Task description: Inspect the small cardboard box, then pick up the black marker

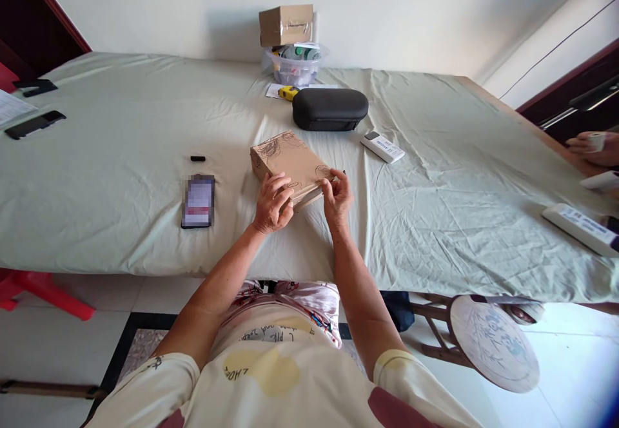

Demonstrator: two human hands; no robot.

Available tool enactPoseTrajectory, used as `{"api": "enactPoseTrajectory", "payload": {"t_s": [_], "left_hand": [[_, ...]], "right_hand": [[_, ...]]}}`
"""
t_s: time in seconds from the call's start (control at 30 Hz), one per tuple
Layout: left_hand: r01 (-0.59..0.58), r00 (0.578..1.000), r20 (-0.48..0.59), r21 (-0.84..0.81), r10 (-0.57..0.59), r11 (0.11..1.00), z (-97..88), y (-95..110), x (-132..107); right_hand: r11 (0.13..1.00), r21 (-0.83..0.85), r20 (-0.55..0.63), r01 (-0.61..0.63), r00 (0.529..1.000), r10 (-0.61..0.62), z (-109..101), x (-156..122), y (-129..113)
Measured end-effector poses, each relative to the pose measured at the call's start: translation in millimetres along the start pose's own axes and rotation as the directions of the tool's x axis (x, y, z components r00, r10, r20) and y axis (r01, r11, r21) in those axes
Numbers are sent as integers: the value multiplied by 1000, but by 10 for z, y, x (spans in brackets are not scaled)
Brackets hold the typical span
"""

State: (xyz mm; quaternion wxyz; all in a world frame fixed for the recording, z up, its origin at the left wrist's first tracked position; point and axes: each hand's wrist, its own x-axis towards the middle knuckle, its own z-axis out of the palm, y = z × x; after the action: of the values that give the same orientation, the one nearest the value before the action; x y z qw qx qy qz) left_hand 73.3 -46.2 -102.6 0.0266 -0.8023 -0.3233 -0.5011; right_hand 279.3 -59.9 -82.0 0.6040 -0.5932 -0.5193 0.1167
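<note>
Indoors, brown box [285, 157] on wrinkled green tablecloth [120, 183].

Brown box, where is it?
Head view: the brown box is at the middle of the table, held by the left hand and right hand, right of the phone.

The bench [120, 222], covered with a pale green cloth, carries a brown box [289, 164] near the middle of its near edge, a phone [197, 201] further left along that edge, a black case [329, 109] and a white remote [382, 147] toward the far edge, a plastic tub [293, 70] at the far edge, and a second remote [580, 228] at the right edge.
</note>
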Motion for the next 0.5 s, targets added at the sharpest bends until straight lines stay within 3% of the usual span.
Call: {"api": "enactPoseTrajectory", "payload": {"t_s": [0.1, 0.23, 0.5], "left_hand": [[24, 1000, -14, -36, -24, 999, 26, -11, -5], [101, 986, -125, -81, -111, 992, 34, -66, -12], [351, 903, -182, -215, -390, 911, -29, -150, -12]], "right_hand": [[997, 11, -55, -72, 996, 72, -19, 35, 50], [995, 42, -16, -88, 996, 89, 5, 44, 92], [990, 125, 46, -67, 997, 61, 83, 31, 140]]}}
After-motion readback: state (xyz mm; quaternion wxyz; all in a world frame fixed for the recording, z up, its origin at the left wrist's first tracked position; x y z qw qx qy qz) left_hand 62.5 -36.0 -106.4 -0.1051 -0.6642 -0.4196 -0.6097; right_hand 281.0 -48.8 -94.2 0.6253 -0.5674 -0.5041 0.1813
